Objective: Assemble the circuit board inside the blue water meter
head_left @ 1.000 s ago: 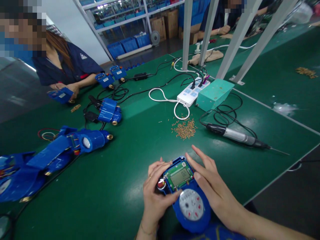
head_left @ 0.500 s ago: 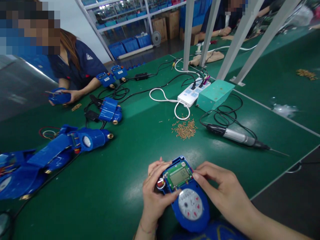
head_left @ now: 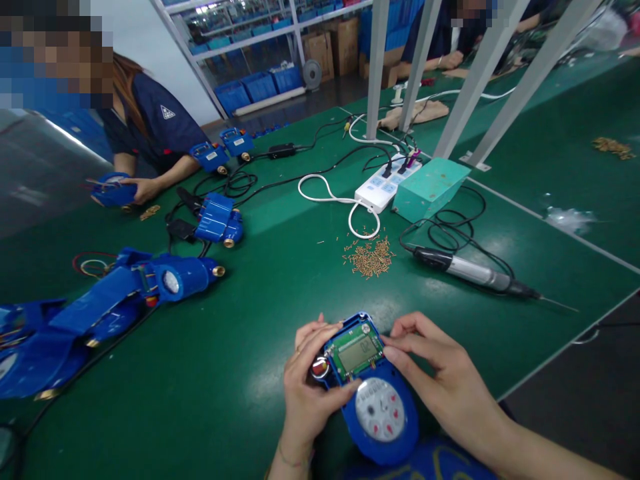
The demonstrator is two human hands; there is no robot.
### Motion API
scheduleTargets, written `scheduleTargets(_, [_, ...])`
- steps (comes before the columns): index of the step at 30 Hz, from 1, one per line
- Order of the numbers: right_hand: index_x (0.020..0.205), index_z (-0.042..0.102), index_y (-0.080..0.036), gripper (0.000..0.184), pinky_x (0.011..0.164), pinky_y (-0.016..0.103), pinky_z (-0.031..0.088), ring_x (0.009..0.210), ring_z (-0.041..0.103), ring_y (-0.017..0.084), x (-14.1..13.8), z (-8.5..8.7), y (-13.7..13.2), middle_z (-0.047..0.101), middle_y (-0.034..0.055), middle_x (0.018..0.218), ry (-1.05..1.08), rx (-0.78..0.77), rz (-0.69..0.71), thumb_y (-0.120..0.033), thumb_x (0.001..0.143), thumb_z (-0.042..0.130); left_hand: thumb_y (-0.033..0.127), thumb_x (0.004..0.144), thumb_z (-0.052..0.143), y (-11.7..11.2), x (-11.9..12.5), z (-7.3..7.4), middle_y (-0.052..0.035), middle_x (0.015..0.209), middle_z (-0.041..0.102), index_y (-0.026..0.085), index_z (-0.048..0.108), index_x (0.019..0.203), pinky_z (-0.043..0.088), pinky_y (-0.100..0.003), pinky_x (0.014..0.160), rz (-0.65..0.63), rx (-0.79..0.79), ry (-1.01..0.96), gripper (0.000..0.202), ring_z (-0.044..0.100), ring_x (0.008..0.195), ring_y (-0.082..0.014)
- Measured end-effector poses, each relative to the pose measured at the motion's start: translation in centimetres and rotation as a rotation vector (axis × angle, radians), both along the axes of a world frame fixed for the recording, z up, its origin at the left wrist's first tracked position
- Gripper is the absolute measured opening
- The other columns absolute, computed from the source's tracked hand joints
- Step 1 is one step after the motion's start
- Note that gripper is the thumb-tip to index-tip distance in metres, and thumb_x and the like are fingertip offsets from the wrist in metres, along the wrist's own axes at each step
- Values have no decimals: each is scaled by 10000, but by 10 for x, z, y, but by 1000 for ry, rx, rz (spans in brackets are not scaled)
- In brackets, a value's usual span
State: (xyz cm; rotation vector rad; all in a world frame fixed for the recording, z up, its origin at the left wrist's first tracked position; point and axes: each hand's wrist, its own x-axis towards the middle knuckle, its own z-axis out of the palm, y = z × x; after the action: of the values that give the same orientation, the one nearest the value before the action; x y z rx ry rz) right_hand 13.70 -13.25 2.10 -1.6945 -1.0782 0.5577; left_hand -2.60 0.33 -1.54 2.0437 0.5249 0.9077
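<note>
A blue water meter (head_left: 407,417) with a round dial sits tilted in front of me at the table's near edge. Its upper housing is uncovered and shows a green circuit board with a lit-grey display (head_left: 358,353). My left hand (head_left: 313,380) is wrapped round the left side, thumb near the dial's top edge. A round red-and-white part (head_left: 320,366) shows beside its fingers. My right hand (head_left: 440,370) has thumb and index fingertips closed at the housing's right edge, beside the board; whether a small piece is between them is hidden.
Ahead lies a pile of brass screws (head_left: 371,258). An electric screwdriver (head_left: 477,275) lies to the right, near a green box (head_left: 431,190) and a power strip (head_left: 383,187). More blue meters (head_left: 185,280) line the left. Across the table a co-worker's hand (head_left: 146,189) holds another meter.
My right hand's fingers have shifted slightly along the housing's right edge, the index finger lifting a little. My left hand keeps its hold. The co-worker's meter appears slightly further left.
</note>
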Motion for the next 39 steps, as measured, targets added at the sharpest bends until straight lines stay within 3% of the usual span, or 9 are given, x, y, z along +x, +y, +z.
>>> scheduleTargets(8, [1167, 669, -143, 242, 927, 319, 542, 1059, 593, 163, 0, -7, 1, 624, 109, 1191, -427, 188, 34, -104, 975, 526, 443, 733, 839, -2, 0, 1, -87, 1120, 737, 247, 656, 1228, 441, -579, 1092, -11, -51, 29, 563, 644, 1111, -294])
scheduleTargets(14, [1237, 658, -123, 309, 956, 403, 590, 1148, 640, 224, -1, -14, 2, 600, 152, 1378, -494, 215, 26, -88, 958, 531, 453, 718, 848, -5, 1, 3, -143, 1390, 577, 243, 662, 1219, 480, -512, 1050, 20, -212, 61, 574, 578, 1264, -325])
scheduleTargets(20, [1286, 672, -265, 322, 1052, 426, 541, 1245, 618, 228, -1, -21, 2, 573, 63, 1427, -19, 19, -36, -309, 989, 554, 349, 717, 865, -7, 6, 7, -99, 1234, 681, 243, 644, 1183, 523, -416, 996, -61, -419, -11, 526, 639, 1184, -272])
scheduleTargets(26, [1323, 638, -278, 411, 1082, 427, 470, 1282, 575, 243, 0, -24, 8, 604, 51, 1373, 493, -18, -37, -420, 937, 629, 380, 692, 881, -5, 5, 8, -105, 1226, 684, 230, 660, 1179, 513, -416, 1007, -82, -478, -6, 556, 634, 1181, -282])
scheduleTargets(31, [1298, 659, -301, 383, 1113, 435, 438, 1283, 575, 234, 4, -30, 7, 606, 59, 1376, 592, -7, 19, -411, 931, 653, 469, 725, 845, -4, 0, 6, -96, 1303, 651, 265, 643, 1244, 460, -421, 1057, -136, -552, 15, 593, 597, 1243, -292])
scheduleTargets(39, [1270, 640, -259, 432, 1119, 502, 449, 1299, 571, 273, 17, -33, 10, 588, 134, 1408, 737, -5, 105, -424, 879, 722, 395, 714, 858, 0, 1, 13, -105, 1223, 675, 234, 666, 1208, 499, -401, 986, -141, -565, 54, 554, 632, 1154, -286])
